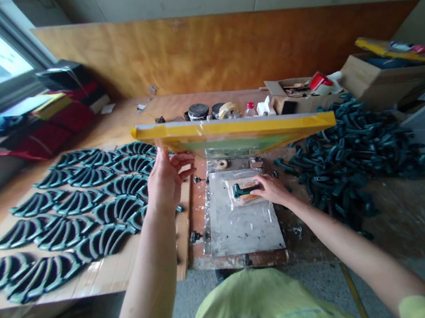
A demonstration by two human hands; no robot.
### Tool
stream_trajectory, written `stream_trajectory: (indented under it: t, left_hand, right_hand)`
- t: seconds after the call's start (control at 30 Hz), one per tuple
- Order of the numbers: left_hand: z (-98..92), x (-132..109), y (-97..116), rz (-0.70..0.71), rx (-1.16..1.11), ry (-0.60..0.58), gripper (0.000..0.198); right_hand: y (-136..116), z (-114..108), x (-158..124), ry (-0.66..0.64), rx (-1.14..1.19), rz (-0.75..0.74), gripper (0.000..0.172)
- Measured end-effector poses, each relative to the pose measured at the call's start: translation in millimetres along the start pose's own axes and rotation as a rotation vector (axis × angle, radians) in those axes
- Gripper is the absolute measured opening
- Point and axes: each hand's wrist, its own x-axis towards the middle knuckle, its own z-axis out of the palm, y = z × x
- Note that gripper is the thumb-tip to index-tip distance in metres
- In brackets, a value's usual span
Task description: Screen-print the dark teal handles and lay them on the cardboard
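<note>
A dark green plastic handle-shaped piece (242, 191) lies on a small taped block (239, 199) on the grey metal base plate (243, 226). My right hand (271, 189) pinches the piece at its right end. Above the plate, a flat frame with yellow-taped edges (232, 128) is raised and tilted, with a greenish sheet on its underside. My left hand (169, 179) is by the frame's left end, thumb up against its lower edge and fingers apart. Whether it bears the frame's weight I cannot tell.
Rows of dark green pieces (77, 196) lie fanned on cardboard at left. A loose heap of them (330, 167) is at right. A tape roll (222, 164) sits on the plate's far end. Jars (198, 111) and cardboard boxes (380, 76) stand behind, before a wooden board (227, 49).
</note>
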Motion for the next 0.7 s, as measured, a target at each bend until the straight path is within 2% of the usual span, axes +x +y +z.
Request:
stream_trajectory:
  t: [0.07, 0.13, 0.2, 0.27, 0.33, 0.4, 0.43, 0.47, 0.5, 0.6, 0.63, 0.7]
  left_hand:
    - [3.0, -4.0, -4.6, 0.028, -0.042, 0.057, 0.035]
    - [2.5, -22.3, -23.2, -0.053, -0.04, 0.11, 0.034]
    - [1.1, -51.8, -53.2, -0.33, 0.027, 0.065, 0.04]
    - [-1.5, -84.8, -87.5, -0.668, 0.092, -0.044, 0.047]
    - [-9.6, -112.0, -117.1, -0.801, 0.046, -0.048, 0.043]
    - [-29.9, -127.6, -136.8, -0.821, 0.017, 0.024, 0.035]
    - [-46.2, -131.1, -142.5, -0.818, 0.039, 0.078, 0.034]
    - [-66.4, -132.6, -145.7, -0.814, 0.09, 0.142, 0.034]
    - [-90.1, -133.1, -146.9, -0.807, 0.163, 0.207, 0.035]
    - [-166.9, -136.2, -143.7, -0.806, 0.467, 0.471, 0.038]
    - [-189.0, -139.0, -142.1, -0.826, 0.568, 0.529, 0.037]
    - [-220.3, -145.9, -139.7, -0.815, 0.754, 0.553, 0.037]
  right_hand:
    - [-10.0, 8.9, -2.1, -0.045, -0.028, -0.073, 0.019]
    - [-25.3, 9.0, -3.4, -0.01, -0.027, -0.07, 0.007]
    - [-50.1, 7.3, -10.3, 0.072, -0.013, -0.075, 0.003]
    - [-82.2, 9.9, -23.7, 0.14, -0.02, -0.154, 0.006]
    - [-110.1, 16.3, -39.2, 0.098, -0.036, -0.349, 0.011]
    - [-118.3, 20.3, -51.6, -0.008, -0.041, -0.53, 0.017]
    - [-111.8, 19.3, -55.8, -0.049, -0.047, -0.548, 0.02]
    - [-98.3, 16.0, -58.7, -0.068, -0.062, -0.494, 0.021]
    - [-79.0, 10.7, -60.3, -0.067, -0.091, -0.375, 0.022]
    - [-6.7, -6.9, -62.5, -0.055, -0.223, 0.121, 0.023]
    - [15.0, -9.9, -63.6, -0.074, -0.255, 0.243, 0.021]
    - [46.3, -8.1, -67.6, -0.11, -0.289, 0.402, 0.019]
